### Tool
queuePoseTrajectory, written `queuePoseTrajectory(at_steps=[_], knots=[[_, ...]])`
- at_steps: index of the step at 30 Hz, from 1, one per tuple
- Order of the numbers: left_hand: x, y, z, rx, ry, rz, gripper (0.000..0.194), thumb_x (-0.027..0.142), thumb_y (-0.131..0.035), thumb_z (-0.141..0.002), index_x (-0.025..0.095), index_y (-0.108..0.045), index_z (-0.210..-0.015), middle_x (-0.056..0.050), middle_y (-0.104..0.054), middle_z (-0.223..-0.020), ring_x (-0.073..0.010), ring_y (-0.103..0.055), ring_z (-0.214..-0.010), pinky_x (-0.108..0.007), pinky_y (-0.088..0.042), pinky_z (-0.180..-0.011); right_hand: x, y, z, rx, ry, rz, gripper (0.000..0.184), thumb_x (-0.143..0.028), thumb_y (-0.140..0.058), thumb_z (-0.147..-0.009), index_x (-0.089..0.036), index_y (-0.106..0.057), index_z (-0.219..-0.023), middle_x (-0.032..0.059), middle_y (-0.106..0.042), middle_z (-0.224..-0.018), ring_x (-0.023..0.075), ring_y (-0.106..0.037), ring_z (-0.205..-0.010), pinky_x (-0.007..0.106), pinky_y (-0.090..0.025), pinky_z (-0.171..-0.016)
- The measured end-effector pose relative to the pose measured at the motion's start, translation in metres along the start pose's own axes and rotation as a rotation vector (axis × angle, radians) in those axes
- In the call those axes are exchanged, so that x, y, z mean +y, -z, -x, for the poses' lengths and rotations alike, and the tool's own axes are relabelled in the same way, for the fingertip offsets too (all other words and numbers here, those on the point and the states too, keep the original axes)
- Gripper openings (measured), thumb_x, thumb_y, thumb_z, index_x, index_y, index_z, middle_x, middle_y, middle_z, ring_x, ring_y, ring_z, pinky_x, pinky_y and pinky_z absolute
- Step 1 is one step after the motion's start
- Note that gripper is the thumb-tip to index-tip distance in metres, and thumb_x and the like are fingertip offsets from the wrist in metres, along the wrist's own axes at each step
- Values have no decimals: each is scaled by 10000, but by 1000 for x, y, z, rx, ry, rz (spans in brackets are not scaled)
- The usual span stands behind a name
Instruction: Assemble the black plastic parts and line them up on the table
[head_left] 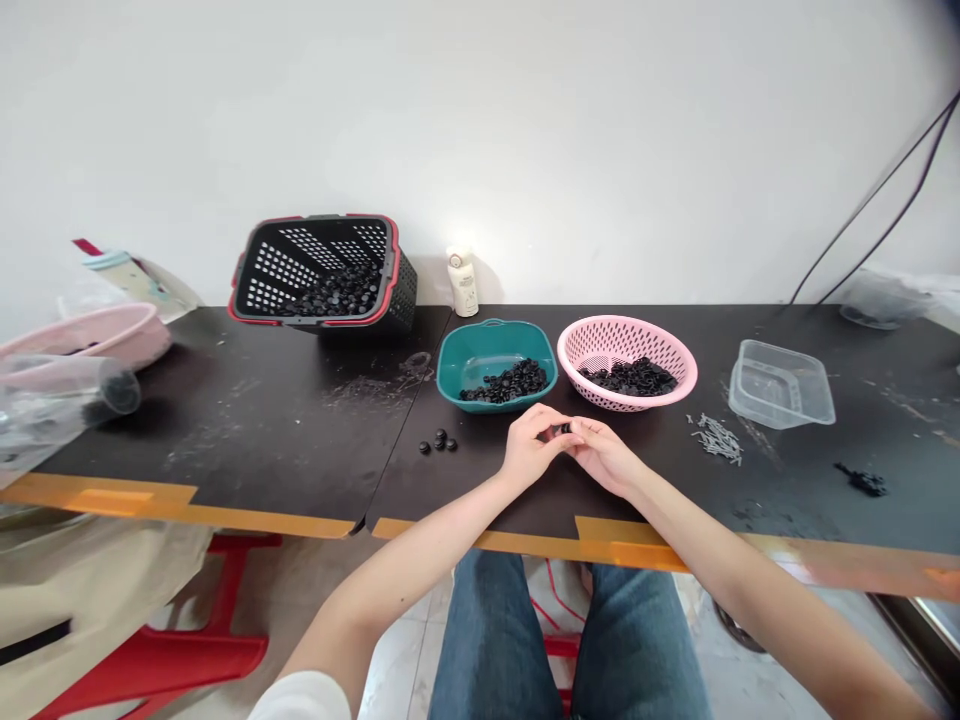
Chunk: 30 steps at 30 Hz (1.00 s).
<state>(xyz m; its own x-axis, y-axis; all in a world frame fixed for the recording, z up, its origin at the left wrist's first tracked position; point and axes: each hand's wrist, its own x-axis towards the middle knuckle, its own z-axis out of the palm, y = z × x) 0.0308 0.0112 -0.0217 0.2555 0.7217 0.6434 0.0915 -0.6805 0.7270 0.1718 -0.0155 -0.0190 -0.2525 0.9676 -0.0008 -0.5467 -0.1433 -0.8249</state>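
Nearest to us, our knees in blue jeans (487, 640) extend beneath the black tabletop (315, 400), whose front edge carries orange tape (630, 555). Above the tabletop, just in from this edge, we bring our left hand (529, 448) and right hand (606, 458) together. Grip: fingertips of both hands closed on a small black part (565, 429), mostly covered by the fingers; we cannot resolve its exact form.

To the left of the hands we record a small group of loose black discs (440, 441). To the right lie a pile of grey pins (718, 440) and, farther right, a small black cluster (862, 481), too small to identify.

Just beyond the hands we see two vessels side by side: a teal plastic basin (466, 368) with small black pieces heaped toward its near right side, and a pink perforated basket (592, 335) holding similar pieces. Right of these, beyond the pins, sits a clear plastic container (784, 385).

Farther back on the left, we observe a dark grey shopping basket (405, 290) with red trim, tilted with its opening toward us, black discs inside. A cream bottle (463, 285) stands upright near the white wall (525, 150).
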Motion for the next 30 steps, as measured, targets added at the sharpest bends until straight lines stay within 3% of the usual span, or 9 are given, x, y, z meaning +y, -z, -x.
queuePoseTrajectory(at_steps=[9, 16, 20, 25, 30], knots=[[-1, 6, 1, 68, -176, -232, 261, 389, -699, -750, 186, -706, -914, -30, -625, -821, -95, -576, -651, -209, -501, -593, -4, 6, -1, -92, -161, -20, 231, -426, -678, -775, -204, -708, -833, 25, -670, -886, 143, -600, -846, 343, -456, -875], [-3, 7, 2, 38, -225, -368, 309, 447, -640, -791, 167, -692, -910, -46, -638, -820, -109, -604, -671, -206, -507, -587, -2, 3, 2, -89, -119, -53, 178, -356, -745, -721, -184, -703, -716, -4, -641, -729, 109, -573, -729, 297, -454, -840], [0, 7, 5, 28, -270, -433, 318, 454, -593, -826, 153, -675, -887, -46, -629, -806, -101, -591, -643, -207, -499, -591, 2, -2, 5, -40, -70, -65, 175, -331, -781, -677, -178, -717, -733, 4, -659, -755, 110, -574, -741, 281, -449, -822], [2, 8, 6, -6, -306, -479, 285, 410, -573, -851, 140, -658, -886, -48, -617, -838, -80, -553, -587, -210, -487, -582, -2, -3, 6, -89, -127, -38, 196, -349, -766, -691, -165, -709, -727, 5, -654, -742, 116, -588, -749, 310, -436, -868], [11, 12, -6, -81, -336, -524, 260, 357, -556, -872, 167, -643, -1028, -59, -654, -877, -140, -607, -786, -266, -516, -714, -11, 2, 5, -64, -134, 4, 216, -379, -750, -703, -191, -708, -802, 8, -671, -769, 121, -605, -772, 300, -445, -838]])
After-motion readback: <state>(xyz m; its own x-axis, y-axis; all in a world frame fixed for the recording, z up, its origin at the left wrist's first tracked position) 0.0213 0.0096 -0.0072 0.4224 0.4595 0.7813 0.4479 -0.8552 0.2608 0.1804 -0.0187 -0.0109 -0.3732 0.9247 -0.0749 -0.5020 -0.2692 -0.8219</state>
